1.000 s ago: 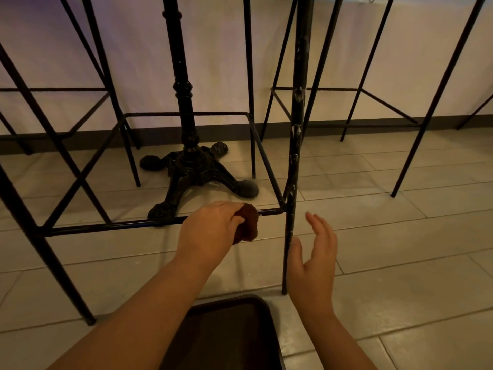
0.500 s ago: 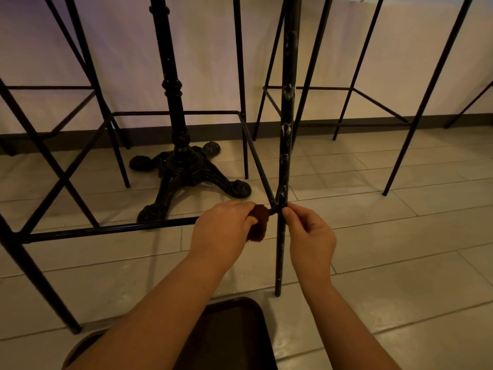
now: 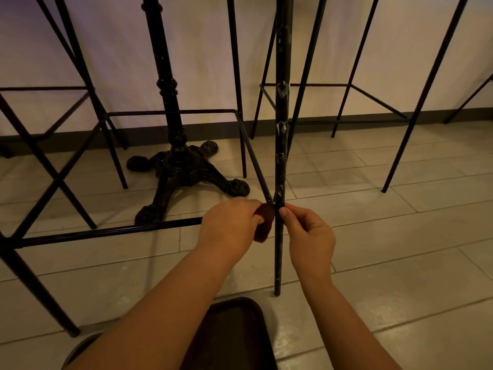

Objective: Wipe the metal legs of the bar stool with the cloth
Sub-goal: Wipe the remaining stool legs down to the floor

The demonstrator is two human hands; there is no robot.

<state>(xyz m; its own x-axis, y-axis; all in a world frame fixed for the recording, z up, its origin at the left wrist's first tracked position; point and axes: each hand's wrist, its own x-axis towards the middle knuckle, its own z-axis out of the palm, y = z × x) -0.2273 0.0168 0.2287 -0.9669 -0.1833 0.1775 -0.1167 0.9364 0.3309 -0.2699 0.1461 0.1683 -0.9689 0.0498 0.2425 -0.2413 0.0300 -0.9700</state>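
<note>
A: Since half a second ago, little shift: both hands stay at the joint, and the view has closed in slightly. One second ago the right hand was spread and clear of the metal.

B: Orientation of the near stool leg [image 3: 279,244]?

A: Long axis close to vertical, foot on the tiled floor [image 3: 373,236], top running out of frame. Paint chipped along it. The foot rail [image 3: 112,232] meets it from the left, nearly horizontal.

B: Cloth [image 3: 265,222]?

A: Brown, bunched, hanging down at the rail end, just left of the leg and touching it. The left hand [image 3: 229,225] is curled round its upper part, with the thumb on it.

B: Right hand [image 3: 309,233]?

A: Just right of the leg, thumb and forefinger pinching it at the joint. Leg stands between the two hands.

B: Surroundings?

A: Cast table base [image 3: 184,172] behind the rail; further stool frames by the wall; dark tray [image 3: 234,335] at the bottom edge.
</note>
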